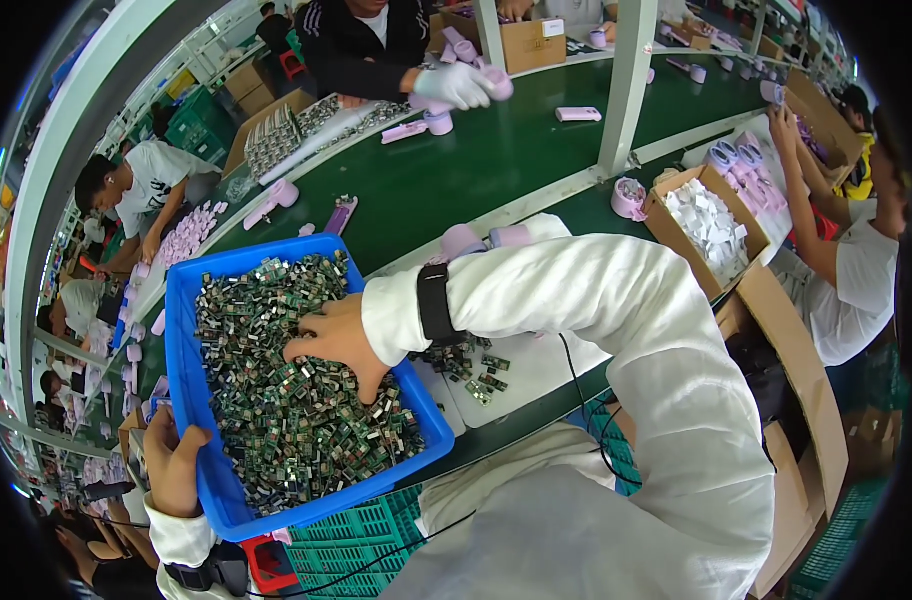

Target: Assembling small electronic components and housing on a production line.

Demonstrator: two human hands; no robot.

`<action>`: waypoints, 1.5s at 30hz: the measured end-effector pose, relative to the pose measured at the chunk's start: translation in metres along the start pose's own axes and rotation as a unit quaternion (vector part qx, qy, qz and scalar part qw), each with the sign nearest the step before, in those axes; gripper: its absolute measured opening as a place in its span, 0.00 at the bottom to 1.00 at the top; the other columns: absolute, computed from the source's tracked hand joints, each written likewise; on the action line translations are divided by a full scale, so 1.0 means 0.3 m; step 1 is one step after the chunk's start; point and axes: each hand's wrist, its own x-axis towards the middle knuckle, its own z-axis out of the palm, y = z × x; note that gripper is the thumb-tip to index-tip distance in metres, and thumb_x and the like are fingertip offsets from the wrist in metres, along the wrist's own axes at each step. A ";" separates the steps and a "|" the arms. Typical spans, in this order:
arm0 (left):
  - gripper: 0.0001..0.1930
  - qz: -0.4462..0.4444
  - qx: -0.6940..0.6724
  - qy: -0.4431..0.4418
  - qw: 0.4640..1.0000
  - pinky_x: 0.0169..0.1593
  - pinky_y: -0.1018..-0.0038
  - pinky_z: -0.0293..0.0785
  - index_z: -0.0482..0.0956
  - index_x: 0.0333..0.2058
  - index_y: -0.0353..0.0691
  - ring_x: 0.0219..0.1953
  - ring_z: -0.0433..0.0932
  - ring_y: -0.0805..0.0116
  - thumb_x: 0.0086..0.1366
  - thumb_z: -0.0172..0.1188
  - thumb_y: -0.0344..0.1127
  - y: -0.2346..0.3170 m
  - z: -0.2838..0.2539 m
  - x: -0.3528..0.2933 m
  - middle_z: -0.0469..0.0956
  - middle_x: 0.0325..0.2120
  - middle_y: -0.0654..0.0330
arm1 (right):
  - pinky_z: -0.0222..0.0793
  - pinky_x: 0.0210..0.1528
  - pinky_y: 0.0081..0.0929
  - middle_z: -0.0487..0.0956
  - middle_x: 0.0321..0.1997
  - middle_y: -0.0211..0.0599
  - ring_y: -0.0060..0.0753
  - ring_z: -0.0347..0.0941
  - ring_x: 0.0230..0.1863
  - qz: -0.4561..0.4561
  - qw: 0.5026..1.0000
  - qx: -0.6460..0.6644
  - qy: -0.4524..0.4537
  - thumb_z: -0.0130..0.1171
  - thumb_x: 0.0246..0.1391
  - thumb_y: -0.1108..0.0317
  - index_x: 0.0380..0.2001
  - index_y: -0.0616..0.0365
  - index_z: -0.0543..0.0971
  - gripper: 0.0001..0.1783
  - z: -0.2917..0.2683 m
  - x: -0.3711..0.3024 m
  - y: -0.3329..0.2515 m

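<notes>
A blue plastic bin (431, 415), tilted at the table's near edge, is heaped with small green circuit boards (306, 440). My left hand (174, 462) grips the bin's left wall near its front corner, thumb over the rim. Across the heap reaches my right hand (341, 342), palm down, with its fingers spread and fingertips among the boards; whether any board is under the fingers is hidden. Beside the bin, under my right forearm, a loose pile of circuit boards (488, 378) lies on a white sheet (536, 385).
Ahead runs a green conveyor belt (506, 130) carrying pale purple plastic housings (578, 114). At right stands a carton of white pieces (711, 225). A white post (628, 90) rises beside the belt. Green crates (351, 535) sit below the bin. A co-worker's gloved hand (454, 87) holds housings across the belt.
</notes>
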 end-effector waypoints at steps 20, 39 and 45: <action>0.09 -0.027 -0.005 0.006 1.000 0.33 0.79 0.66 0.72 0.36 0.35 0.28 0.71 0.77 0.57 0.60 0.28 0.049 0.024 -0.013 0.77 0.27 0.64 | 0.73 0.52 0.51 0.66 0.61 0.54 0.66 0.72 0.52 -0.002 0.999 -0.032 -0.035 0.80 0.30 0.55 0.69 0.45 0.55 0.62 -0.011 0.025 -0.031; 0.09 -0.003 -0.002 0.025 1.000 0.35 0.78 0.65 0.72 0.36 0.35 0.28 0.69 0.76 0.57 0.59 0.29 0.002 0.011 0.001 0.75 0.27 0.64 | 0.74 0.50 0.51 0.71 0.55 0.51 0.61 0.74 0.50 -0.024 0.999 -0.028 0.005 0.78 0.31 0.56 0.64 0.49 0.62 0.55 -0.017 0.014 -0.010; 0.10 -0.001 -0.016 -0.018 1.000 0.35 0.77 0.65 0.72 0.36 0.35 0.29 0.68 0.76 0.57 0.60 0.30 0.009 -0.007 0.003 0.73 0.28 0.64 | 0.74 0.48 0.50 0.72 0.54 0.46 0.59 0.76 0.48 -0.039 0.999 0.006 0.036 0.77 0.31 0.55 0.62 0.44 0.67 0.50 -0.014 0.008 0.010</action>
